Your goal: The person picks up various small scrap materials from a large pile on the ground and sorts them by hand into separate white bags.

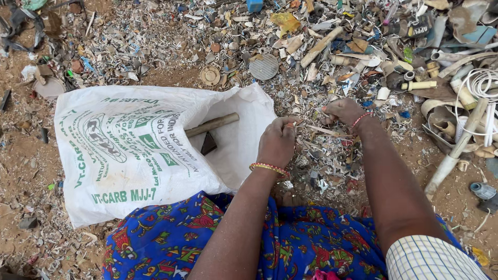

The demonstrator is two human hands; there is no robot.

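Head view, looking down on two bare hands over a scrap heap. Left hand (277, 141), fingers curled together, pinches a small pale sliver (290, 124) at its fingertips, just beside the open edge of the sack (129, 150). Right hand (342, 111), fingers bent down, presses into the scrap (332, 155); whether it grips a piece cannot be told. The two hands are near each other but apart, with a long pale strip (324, 131) lying between them.

Each wrist carries one beaded bangle (268, 167): two in all. One white printed sack lies flat at left, its mouth open toward the hands; inside the mouth show one tan rod (212, 124) and one dark wedge (208, 144), touching. A blue patterned cloth (171, 243) covers the lap along the bottom edge, overlapping the sack's lower corner.

Beyond the sack lie two round discs side by side: one tan (210, 75), one grey mesh (263, 67). One long white pipe (456, 148) slants along the right edge, beside a coil of white cord (482, 83). Scrap is densest toward the top right; bare dirt (21, 161) gives open room at left of the sack.
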